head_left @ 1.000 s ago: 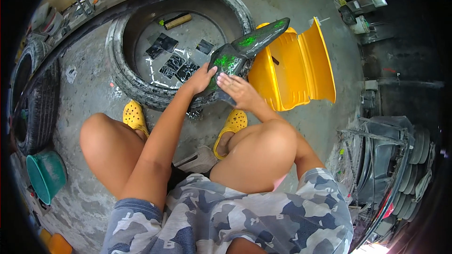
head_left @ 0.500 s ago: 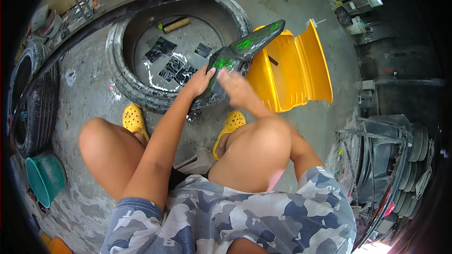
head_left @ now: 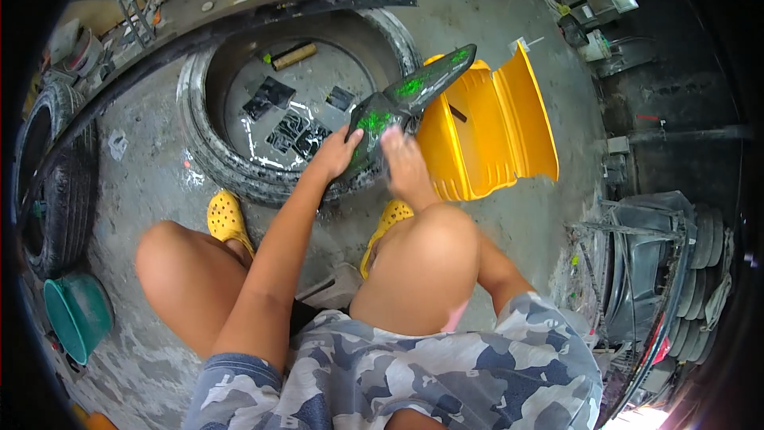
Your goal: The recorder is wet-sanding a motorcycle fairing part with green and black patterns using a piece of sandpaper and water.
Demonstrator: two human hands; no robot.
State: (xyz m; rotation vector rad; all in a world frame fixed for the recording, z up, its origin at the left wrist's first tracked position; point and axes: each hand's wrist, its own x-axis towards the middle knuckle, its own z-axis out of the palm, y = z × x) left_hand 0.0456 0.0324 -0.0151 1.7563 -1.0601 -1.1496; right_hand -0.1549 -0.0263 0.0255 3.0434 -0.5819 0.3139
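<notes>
A long, pointed black fender [head_left: 434,78] with bright green patches slants over the right part of a tyre [head_left: 199,123] lying flat on the floor. My left hand [head_left: 336,153] grips the fender's near left edge, thumb on top and fingers out of sight beneath. At the near right side of the fender is my right hand [head_left: 407,171], its fingertips at the surface. Motion blurs those fingers, so whether something is under them cannot be made out. Inside the tyre ring lie several dark, wet-looking sheets [head_left: 270,97] and a brown cylindrical piece [head_left: 294,56].
Right of the tyre stands a yellow plastic shell [head_left: 535,123]. A long black strip [head_left: 318,1] arches across the far side. On the left are an upright tyre [head_left: 70,183] and a green bucket [head_left: 77,320]. Dark stacked parts [head_left: 691,291] crowd the right. My yellow clogs [head_left: 228,219] rest near the tyre.
My right hand has shifted slightly along the fender and now points more steeply away from me. The left hand keeps its hold. The whole view has moved a little.
</notes>
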